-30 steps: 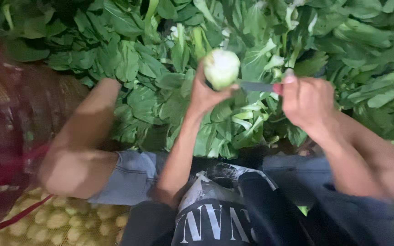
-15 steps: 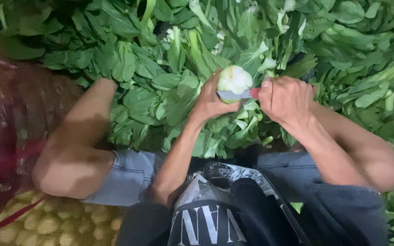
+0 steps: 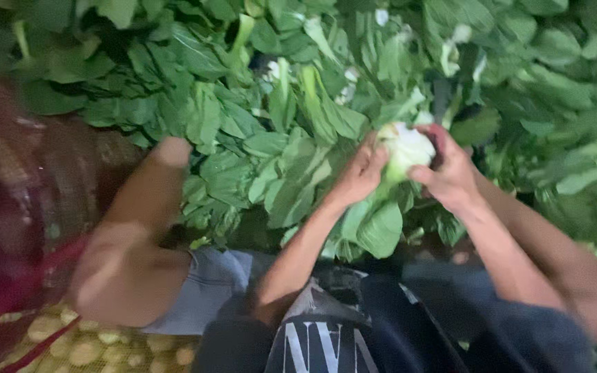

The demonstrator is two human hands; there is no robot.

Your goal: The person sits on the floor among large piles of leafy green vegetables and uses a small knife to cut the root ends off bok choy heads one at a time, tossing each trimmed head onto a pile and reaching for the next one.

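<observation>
I have both forearms reaching forward from my body, converging so the two hands nearly meet in front of me. My left hand [image 3: 362,174] is turned palm toward the right one, fingers curled and pressed together. My right hand [image 3: 448,173] faces it, wrist bent inward, thumb pointing toward the left hand and fingers wrapped round; both are blurred, so finer finger detail is unclear.

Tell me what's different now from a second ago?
The knife blade that stuck out beside the pale vegetable no longer shows. The right hand has closed in against the vegetable, now touching it. The left hand still holds it over the green leaves.
</observation>
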